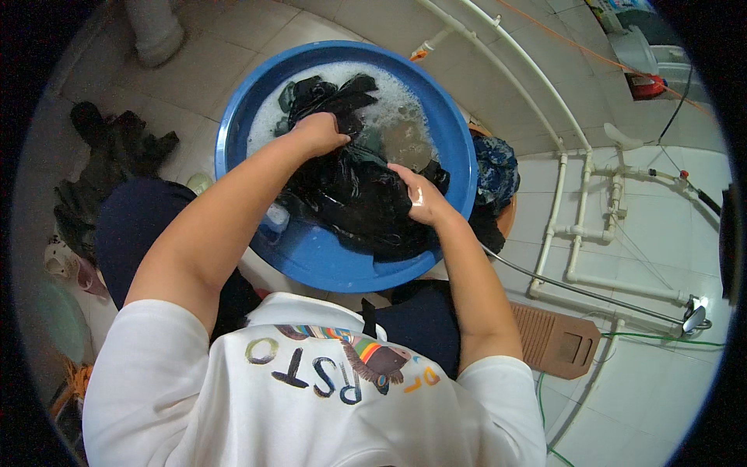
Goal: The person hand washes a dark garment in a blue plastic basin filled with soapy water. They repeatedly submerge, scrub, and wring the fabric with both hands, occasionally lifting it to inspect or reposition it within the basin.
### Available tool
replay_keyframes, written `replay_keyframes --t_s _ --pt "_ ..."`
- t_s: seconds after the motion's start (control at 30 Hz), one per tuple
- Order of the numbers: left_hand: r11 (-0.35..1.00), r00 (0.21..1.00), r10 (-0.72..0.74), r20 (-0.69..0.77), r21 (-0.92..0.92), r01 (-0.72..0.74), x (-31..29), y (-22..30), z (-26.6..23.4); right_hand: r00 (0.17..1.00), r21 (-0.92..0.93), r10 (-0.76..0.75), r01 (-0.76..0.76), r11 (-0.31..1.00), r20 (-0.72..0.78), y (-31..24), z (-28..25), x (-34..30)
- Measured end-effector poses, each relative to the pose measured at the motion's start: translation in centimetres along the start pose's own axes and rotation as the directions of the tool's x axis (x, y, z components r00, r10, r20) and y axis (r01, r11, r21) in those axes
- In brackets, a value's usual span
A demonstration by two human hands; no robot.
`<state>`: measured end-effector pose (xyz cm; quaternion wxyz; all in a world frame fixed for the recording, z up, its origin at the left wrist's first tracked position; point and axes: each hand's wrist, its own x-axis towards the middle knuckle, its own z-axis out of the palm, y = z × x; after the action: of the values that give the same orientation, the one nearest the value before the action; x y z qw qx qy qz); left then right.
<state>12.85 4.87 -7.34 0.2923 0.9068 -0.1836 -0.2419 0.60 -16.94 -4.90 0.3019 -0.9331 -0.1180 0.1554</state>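
Note:
A large blue basin [342, 278] of sudsy, greyish water stands in front of me. A wet black garment [354, 198] is bunched up in it, partly above the water and partly up against the near wall. My left hand [317, 134] is closed around a fold at the garment's far part. Lower and to the right, my right hand [422, 196] grips the garment's right side, wet foam shining on the skin. Fingertips of both hands are partly hidden by the cloth. Left of the garment, a small pale translucent object [276, 218] lies in the basin; its kind is unclear.
Dark wet clothes [109, 167] lie on the tiled floor at left. An orange basin [507, 219] holding dark blue cloth [496, 175] sits just right of the blue one. A brown washboard [556, 340], white pipes [560, 194] and a shower hose [591, 292] are at right.

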Motion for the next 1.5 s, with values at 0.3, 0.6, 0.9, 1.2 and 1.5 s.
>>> replay_keyframes --t_s 0.3,0.6,0.9,1.2,1.5 --pt "0.98 0.965 0.041 0.261 -0.199 0.012 -1.2 0.3 0.7 0.957 -0.153 -0.288 0.288 0.945 0.024 -11.7 2.7 -1.6" --pt "0.902 0.998 0.031 0.062 0.428 -0.055 -7.5 2.2 0.1 0.932 -0.319 0.266 -0.181 0.93 0.245 -1.3 1.5 -3.4" --pt "0.929 0.994 -0.024 0.106 0.37 -0.017 -6.9 0.4 -1.6 0.81 0.272 0.446 -0.363 0.891 -0.38 1.2 6.4 -1.3" --pt "0.722 0.996 0.075 -0.051 -0.686 -0.09 -5.1 5.4 -9.1 0.994 0.288 -0.085 0.064 0.955 0.063 -13.2 3.2 -3.6" --pt "0.317 0.968 0.238 -0.078 -0.936 -0.154 -10.4 12.6 -12.7 0.699 0.376 0.297 -0.044 0.926 -0.65 -7.3 -3.5 -0.4"
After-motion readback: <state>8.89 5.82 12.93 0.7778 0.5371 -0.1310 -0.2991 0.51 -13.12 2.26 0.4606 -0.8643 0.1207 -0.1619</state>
